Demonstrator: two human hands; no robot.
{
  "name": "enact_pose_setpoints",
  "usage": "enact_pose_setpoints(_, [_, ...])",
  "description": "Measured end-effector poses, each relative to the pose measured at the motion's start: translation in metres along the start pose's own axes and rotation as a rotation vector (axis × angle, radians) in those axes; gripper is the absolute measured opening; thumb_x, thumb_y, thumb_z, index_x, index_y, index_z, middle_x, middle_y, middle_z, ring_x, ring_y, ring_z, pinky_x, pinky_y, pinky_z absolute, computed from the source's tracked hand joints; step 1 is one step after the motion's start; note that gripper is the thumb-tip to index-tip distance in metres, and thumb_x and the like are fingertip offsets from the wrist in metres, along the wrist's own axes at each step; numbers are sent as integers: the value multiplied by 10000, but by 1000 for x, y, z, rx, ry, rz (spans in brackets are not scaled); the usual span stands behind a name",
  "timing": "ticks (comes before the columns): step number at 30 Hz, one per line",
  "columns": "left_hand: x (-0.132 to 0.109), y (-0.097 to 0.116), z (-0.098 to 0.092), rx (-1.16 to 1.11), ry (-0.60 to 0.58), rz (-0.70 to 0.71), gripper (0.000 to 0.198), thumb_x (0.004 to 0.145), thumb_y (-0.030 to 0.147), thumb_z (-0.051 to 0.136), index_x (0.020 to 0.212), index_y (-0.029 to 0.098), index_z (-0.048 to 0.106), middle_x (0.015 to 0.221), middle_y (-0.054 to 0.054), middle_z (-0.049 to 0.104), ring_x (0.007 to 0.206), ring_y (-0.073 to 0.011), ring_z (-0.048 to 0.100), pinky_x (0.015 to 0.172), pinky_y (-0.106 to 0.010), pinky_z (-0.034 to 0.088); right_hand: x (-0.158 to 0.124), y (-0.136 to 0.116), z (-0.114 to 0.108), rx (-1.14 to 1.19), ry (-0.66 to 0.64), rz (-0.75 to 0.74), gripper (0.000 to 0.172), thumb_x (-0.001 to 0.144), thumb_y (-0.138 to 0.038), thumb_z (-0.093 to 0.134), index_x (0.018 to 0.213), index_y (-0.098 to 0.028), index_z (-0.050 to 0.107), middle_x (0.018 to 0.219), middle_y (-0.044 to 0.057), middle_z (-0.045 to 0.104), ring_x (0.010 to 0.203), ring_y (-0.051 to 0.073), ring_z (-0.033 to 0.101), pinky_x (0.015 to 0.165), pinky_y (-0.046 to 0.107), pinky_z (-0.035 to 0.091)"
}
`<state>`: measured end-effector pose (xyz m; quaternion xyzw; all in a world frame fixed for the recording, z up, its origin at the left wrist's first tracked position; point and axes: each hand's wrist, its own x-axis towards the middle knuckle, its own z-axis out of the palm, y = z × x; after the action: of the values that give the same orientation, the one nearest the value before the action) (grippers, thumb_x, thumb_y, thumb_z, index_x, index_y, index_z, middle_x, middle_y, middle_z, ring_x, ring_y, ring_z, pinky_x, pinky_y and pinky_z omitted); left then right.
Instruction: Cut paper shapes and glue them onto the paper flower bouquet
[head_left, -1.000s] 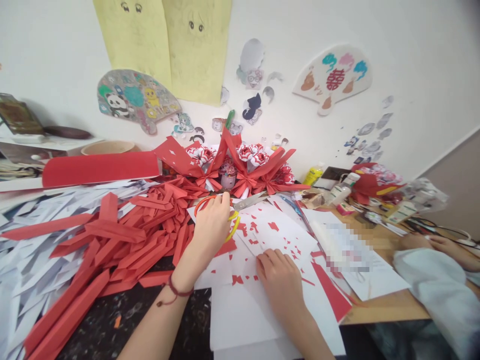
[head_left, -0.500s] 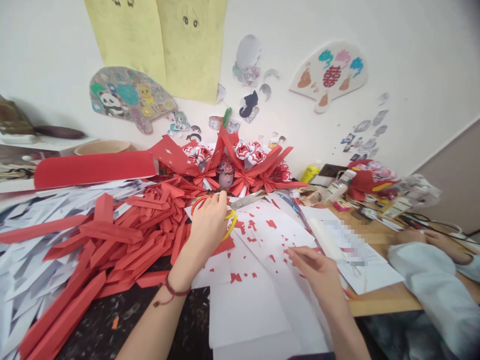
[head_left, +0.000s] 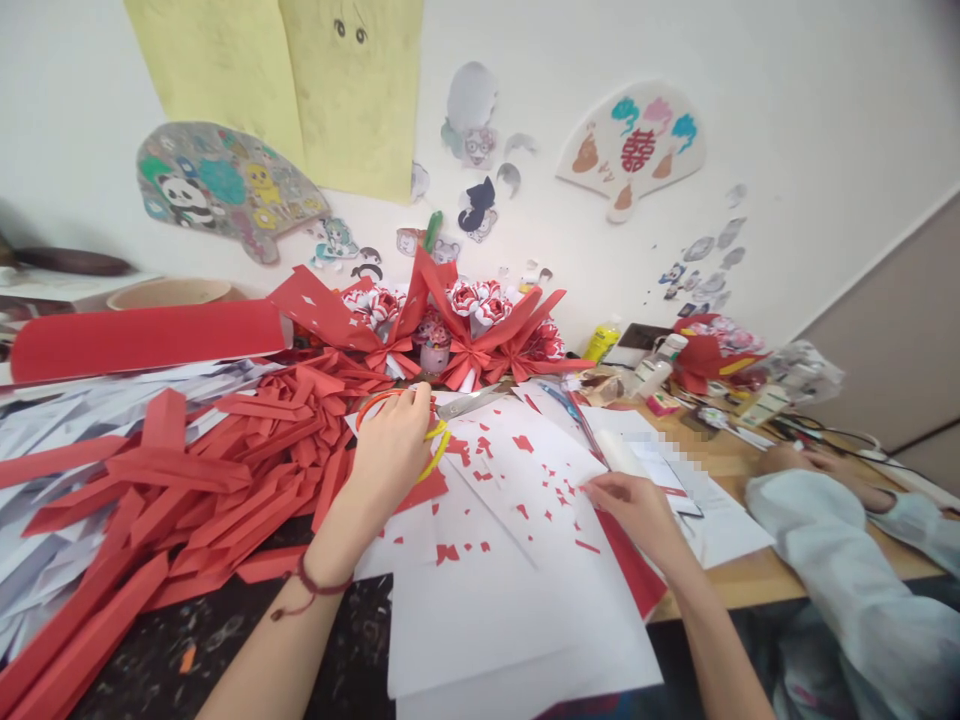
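Head view: which step is this?

"Probably handling the loose red scraps (head_left: 523, 442) on the white paper (head_left: 517, 630), centre of the frame; such small bits call for a light pinch."

"And your hands?"

"My left hand (head_left: 397, 440) curls around the scissors (head_left: 469, 403); my right hand (head_left: 636, 508) has its fingertips nearly together, gripping what, I can't tell."

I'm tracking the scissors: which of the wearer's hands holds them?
The left hand, with the red bracelet; the right hand is away from the scissors, near red scraps.
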<state>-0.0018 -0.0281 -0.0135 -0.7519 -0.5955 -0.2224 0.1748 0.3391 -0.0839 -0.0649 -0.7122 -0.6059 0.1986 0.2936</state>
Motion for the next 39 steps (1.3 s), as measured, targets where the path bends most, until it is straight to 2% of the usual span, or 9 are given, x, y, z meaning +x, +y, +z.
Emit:
enact_pose_setpoints(7, [0,-1,-1,17,-12,-6,119,869,258,539,936,206,456,835,-36,638,806,-256,653,517,-322,330,5,-6,1,-277,92,-49,220,823,-377,572,793,-255,752,875,29,753,733,223,648,654,314,415])
enact_pose_setpoints(12, [2,-2,-4,3,-43,-29,160,882,311,543,971,209,458,860,-43,648,833,-269,648,518,-322,340,0,-11,2,-418,161,-70,259,879,-388,523,814,-289,754,913,10,742,785,234,643,625,313,376])
enact_pose_setpoints(17, [3,-4,-6,-1,2,-80,204,888,361,542,989,205,458,866,-66,646,845,-283,647,520,-321,355,-14,-8,-1,-275,263,-114,284,893,-393,503,979,-248,731,906,32,729,721,208,622,660,318,428])
enact_pose_setpoints(21, [5,-7,-8,-51,38,-161,224,883,381,544,989,204,459,880,-69,643,850,-283,646,537,-320,375,-45,-6,3,-75,405,-148,336,892,-466,516,1029,-230,712,998,52,723,719,197,612,708,318,479])
enact_pose_setpoints(24, [6,-11,-8,-130,65,-196,236,879,365,544,1015,191,457,931,-79,651,901,-276,643,579,-314,403,-77,-4,13,23,486,-135,358,864,-519,558,990,-224,719,1035,68,720,792,221,633,733,315,496])
enact_pose_setpoints(26, [7,-13,-8,-161,76,-206,242,881,356,541,1028,181,460,955,-88,655,923,-274,638,600,-310,408,-97,-4,21,60,548,-101,372,828,-543,605,941,-209,724,987,84,727,842,249,647,740,313,498])
enact_pose_setpoints(29, [8,-15,-7,-175,72,-197,247,885,355,538,1038,172,474,965,-100,658,946,-274,632,630,-309,416,-120,-5,32,90,596,-47,369,794,-556,633,804,-195,706,803,74,710,719,230,627,595,277,474])
enact_pose_setpoints(33, [8,-14,-6,-139,75,-179,262,879,355,551,1054,167,499,967,-103,653,961,-266,627,660,-301,426,-135,-14,41,109,630,-83,386,814,-484,604,564,-190,577,552,17,535,512,144,467,518,250,422])
enact_pose_setpoints(39, [8,-14,-6,-113,90,-164,212,899,326,527,1038,167,516,951,-85,653,942,-255,622,657,-305,415,-146,-17,46,122,638,-132,416,776,-356,579,426,-196,420,462,-15,327,447,108,326,452,246,350])
